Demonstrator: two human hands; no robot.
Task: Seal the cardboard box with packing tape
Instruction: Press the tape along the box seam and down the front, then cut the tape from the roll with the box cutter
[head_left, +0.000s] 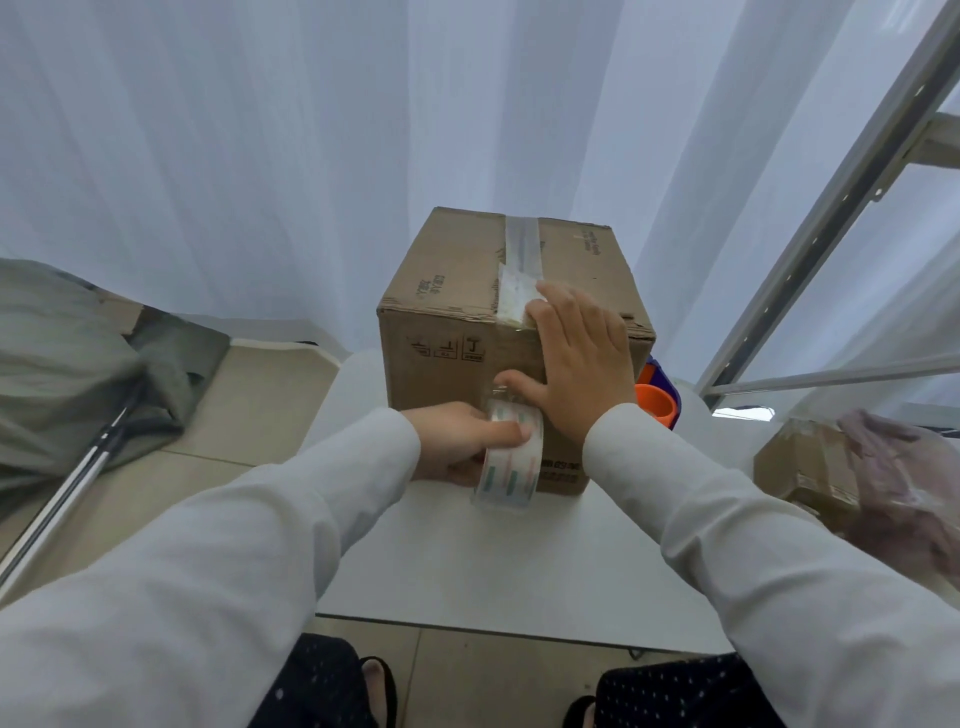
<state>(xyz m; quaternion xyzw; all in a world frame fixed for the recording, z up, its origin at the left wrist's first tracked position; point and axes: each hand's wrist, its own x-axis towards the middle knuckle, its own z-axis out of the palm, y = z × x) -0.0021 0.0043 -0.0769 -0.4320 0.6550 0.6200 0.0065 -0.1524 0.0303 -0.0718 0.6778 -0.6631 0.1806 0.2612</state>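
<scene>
One brown corrugated cardboard box (467, 291) is seen standing on a white worktop (467, 561), towards its far edge, with both top flaps closed and one strip of clear tape (519, 260) laid along the centre seam and over the near top edge. One roll of clear packing tape with faint printed bands (511, 457) is held against the lower near face of the box by the left hand (462, 441), whose fingers (506, 430) are closed around the roll. The right hand (576, 353) is laid flat on the near face, fingers spread, fingertips on the tape at the top edge, thumb extended towards the roll. One orange and blue object (657, 397) is partly hidden behind the box's right side; its kind cannot be determined. Bare worktop is left open in front of the box. A second cardboard box under plastic wrap (810, 467) is noted at the right, indistinct. White curtains (260, 156) close off the background.
</scene>
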